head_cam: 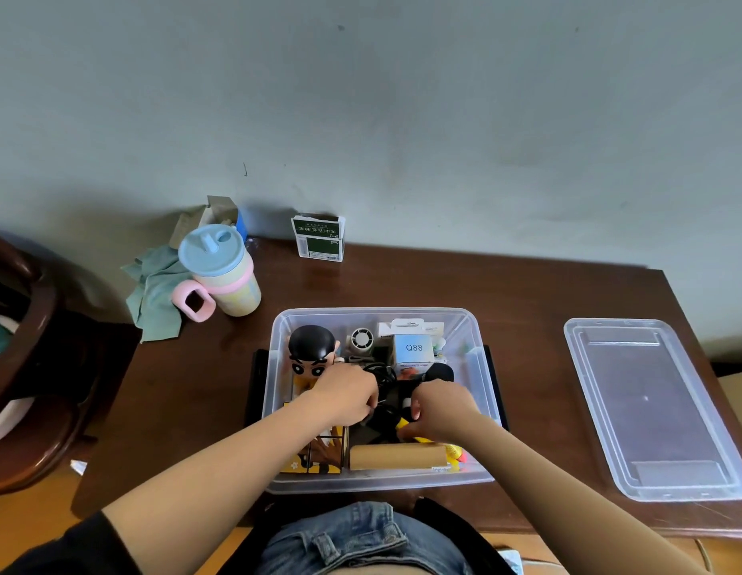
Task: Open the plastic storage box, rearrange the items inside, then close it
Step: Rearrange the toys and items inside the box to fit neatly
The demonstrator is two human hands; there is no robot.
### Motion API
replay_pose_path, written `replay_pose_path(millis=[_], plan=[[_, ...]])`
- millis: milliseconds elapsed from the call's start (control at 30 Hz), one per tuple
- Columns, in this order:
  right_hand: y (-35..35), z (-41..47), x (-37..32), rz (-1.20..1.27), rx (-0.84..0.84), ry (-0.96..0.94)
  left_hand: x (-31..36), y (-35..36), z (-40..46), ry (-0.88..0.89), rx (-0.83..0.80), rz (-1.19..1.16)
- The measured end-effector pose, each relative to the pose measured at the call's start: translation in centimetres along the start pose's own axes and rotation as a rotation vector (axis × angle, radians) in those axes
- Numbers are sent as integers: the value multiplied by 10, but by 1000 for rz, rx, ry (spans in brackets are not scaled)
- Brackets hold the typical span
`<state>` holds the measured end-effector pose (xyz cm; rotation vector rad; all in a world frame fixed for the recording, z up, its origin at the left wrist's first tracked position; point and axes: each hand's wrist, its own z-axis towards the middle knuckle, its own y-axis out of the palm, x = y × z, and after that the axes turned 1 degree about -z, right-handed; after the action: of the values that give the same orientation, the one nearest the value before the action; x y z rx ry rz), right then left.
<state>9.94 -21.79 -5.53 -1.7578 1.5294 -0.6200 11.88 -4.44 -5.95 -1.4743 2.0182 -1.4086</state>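
Note:
The clear plastic storage box [278, 338] stands open on the brown table, its lid [651, 408] lying flat to the right. Inside are a cartoon figure [311, 350] with black hair, a white carton marked Q88 [414, 347], a small round fan [362, 339], a brown cardboard box [396, 457], a yellow printed box [319, 458] and black cables. My left hand [346, 394] and my right hand [441, 410] are both down in the middle of the box with fingers curled around a black item [385, 417]. A yellow piece [404, 425] shows under my right hand.
A pastel cup with a blue lid and pink handle [220, 276] stands at the back left beside a green cloth [155, 292]. A green and white carton [318, 237] stands against the wall. A dark wooden chair [33, 367] is at the left.

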Motion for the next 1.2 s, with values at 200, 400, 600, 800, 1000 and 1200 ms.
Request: replay_pose_path(millis=[200,400,600,800,1000,1200], plan=[[-5,1,-10,-133,12,66,-5,0,-9,-17,1,-53],[-22,-12,15,-165,245,274,-10,4,-15,-1,5,-121],[-19,-10,8,-132,265,168,-12,6,-17,-14,-13,-160],[-6,2,-15,-18,55,122,-11,6,-17,-36,-48,-126],[8,22,-23,21,-67,236,5,7,-20,-4,-25,98],[-11,19,-17,188,-95,227,5,9,-21,65,-56,45]])
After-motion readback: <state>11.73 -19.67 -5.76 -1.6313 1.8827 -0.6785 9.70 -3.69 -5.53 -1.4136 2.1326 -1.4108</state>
